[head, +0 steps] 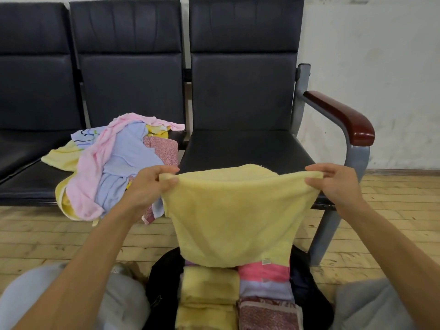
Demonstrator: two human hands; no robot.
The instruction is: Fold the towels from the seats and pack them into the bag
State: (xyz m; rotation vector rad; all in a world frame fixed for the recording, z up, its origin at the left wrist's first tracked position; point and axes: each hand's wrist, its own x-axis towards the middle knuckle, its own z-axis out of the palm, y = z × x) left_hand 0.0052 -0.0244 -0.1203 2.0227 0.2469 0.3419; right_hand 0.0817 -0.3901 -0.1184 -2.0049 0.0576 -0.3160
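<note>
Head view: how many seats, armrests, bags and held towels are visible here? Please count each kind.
Seats: 3
Armrest: 1
Bag: 1
Held yellow towel: 1
Total: 6

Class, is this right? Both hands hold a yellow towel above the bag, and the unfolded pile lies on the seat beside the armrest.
Wrong seat: the head view shows the unfolded pile on the middle seat, not beside the armrest. Left hand and right hand do hold the yellow towel above the bag.
</note>
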